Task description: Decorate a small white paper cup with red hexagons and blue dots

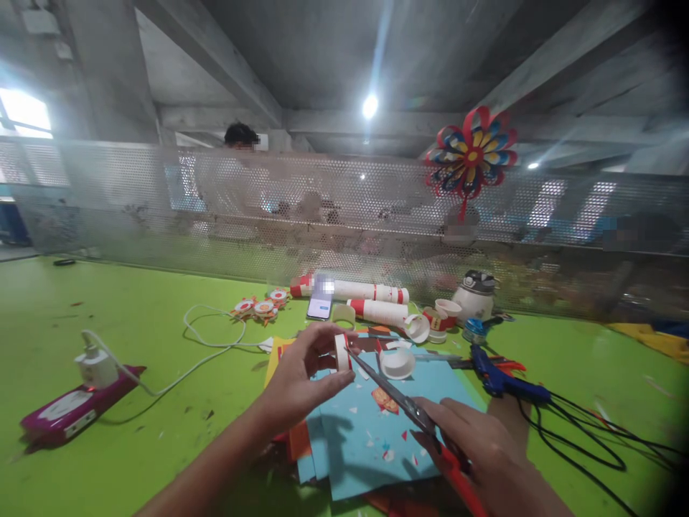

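In the head view my left hand (309, 366) holds a short white paper ring (341, 353) with a red edge between thumb and fingers. My right hand (479, 445) grips red-handled scissors (401, 402), whose blade tips reach the ring's right edge. Whether the blades touch it I cannot tell. Below both hands lie light blue paper sheets (360, 456) with small red and white scraps and an orange printed cutout (385, 401). Another white paper ring (397, 363) rests on the sheets just beyond the scissors.
A blue glue gun (506, 382) with black cable lies at right. Behind are a phone (321, 296), white tubes (380, 311), paper cups (446, 313) and a jar (474, 294). A purple power strip (80, 406) sits left. A mesh partition (349, 215) stands behind the table, with people beyond it.
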### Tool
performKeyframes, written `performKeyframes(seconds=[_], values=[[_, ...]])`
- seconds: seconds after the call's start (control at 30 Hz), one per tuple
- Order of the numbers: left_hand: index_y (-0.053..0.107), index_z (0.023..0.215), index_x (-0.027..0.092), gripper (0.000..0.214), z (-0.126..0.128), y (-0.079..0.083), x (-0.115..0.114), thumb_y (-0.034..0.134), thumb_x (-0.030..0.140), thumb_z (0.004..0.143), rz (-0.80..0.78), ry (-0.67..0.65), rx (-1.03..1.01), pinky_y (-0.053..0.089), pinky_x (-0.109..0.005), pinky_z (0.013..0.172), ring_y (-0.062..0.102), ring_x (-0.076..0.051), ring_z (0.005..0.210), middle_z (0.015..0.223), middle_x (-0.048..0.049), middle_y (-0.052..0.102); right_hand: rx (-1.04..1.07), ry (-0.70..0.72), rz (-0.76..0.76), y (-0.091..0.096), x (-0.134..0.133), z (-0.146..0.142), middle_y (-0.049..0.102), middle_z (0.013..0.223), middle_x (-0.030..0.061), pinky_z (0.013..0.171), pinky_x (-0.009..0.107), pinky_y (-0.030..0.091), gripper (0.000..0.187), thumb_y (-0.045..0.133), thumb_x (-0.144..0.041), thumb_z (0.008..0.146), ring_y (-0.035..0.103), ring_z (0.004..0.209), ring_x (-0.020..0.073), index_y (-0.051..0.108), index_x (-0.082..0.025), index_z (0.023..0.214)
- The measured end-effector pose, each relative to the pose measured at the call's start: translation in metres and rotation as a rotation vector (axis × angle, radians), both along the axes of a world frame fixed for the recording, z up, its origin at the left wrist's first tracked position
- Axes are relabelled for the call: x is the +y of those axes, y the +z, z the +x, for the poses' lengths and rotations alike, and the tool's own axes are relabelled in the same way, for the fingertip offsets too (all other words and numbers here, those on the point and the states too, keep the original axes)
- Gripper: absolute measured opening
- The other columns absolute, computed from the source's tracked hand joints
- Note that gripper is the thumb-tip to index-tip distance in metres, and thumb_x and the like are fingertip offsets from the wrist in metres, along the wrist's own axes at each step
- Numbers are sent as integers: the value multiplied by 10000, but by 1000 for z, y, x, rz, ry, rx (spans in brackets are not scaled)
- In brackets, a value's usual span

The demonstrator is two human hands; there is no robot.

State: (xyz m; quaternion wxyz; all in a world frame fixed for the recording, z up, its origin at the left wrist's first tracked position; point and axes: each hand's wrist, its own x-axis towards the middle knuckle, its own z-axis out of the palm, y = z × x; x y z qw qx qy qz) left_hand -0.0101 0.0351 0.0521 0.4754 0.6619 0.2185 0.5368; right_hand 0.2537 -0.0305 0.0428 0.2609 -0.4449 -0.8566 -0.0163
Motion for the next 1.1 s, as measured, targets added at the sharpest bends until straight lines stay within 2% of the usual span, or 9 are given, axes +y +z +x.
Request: performKeyframes(seconds=[0.17, 0.27, 0.4, 0.53, 0.63, 0.77, 0.97, 1.1], values=[[557, 1073, 192, 446, 0, 2, 0, 828, 240, 722, -107, -176, -131, 587, -330, 755, 685, -213, 943, 1131, -111, 690, 57, 14, 78, -7, 3, 0, 652, 764, 35, 609, 254, 502, 334, 590, -191, 878, 640, 670, 169, 648, -215, 1206], [577, 1050, 182, 404, 0, 5, -1, 812, 195, 722, -168, -295, -199, 605, -326, 681, 689, -187, 826, 1093, -115, 709, 53, 3, 111, -7, 3, -2, 632, 739, 32, 575, 253, 486, 342, 617, -209, 856, 611, 626, 162, 656, -195, 1196], [587, 1051, 168, 375, -1, 10, -3, 788, 201, 736, -203, -362, -261, 602, -324, 659, 710, -227, 843, 1065, -135, 714, 75, 19, 135, -2, 3, -2, 653, 728, 41, 561, 244, 502, 290, 571, -241, 890, 621, 614, 160, 682, -180, 1152], [592, 1061, 174, 394, -3, 11, -3, 797, 210, 726, -193, -343, -230, 595, -334, 673, 708, -290, 945, 1122, -150, 695, 188, 10, 87, 2, 3, -2, 744, 858, 60, 637, 236, 555, 240, 558, -304, 915, 698, 731, 187, 712, -204, 1069], [616, 1057, 178, 409, -2, 10, -1, 822, 241, 709, -174, -249, -192, 592, -341, 698, 691, -280, 966, 1129, -139, 689, 230, -2, 76, 0, 4, -4, 759, 934, 67, 662, 236, 566, 242, 544, -322, 929, 718, 792, 202, 720, -205, 1047], [644, 1120, 175, 477, -2, 5, 2, 842, 271, 697, -155, -133, -133, 581, -350, 728, 664, -252, 945, 1078, -128, 697, 221, 20, 54, -4, 5, -5, 748, 923, 70, 675, 242, 562, 260, 532, -327, 943, 708, 789, 189, 699, -205, 1100], [655, 1227, 197, 513, -9, 4, 5, 810, 284, 746, -116, -95, -98, 542, -359, 859, 613, -273, 1096, 1194, -129, 664, 154, 57, -143, 10, 1, -4, 742, 915, 65, 703, 246, 556, 290, 509, -308, 951, 687, 750, 166, 683, -188, 1149], [640, 1267, 233, 490, -14, 4, 7, 766, 301, 799, -54, -95, -62, 500, -395, 956, 583, -294, 1187, 1298, -125, 630, 155, 47, -279, 15, -2, -5, 756, 933, 58, 699, 249, 570, 269, 512, -304, 939, 693, 728, 169, 715, -193, 1076]])
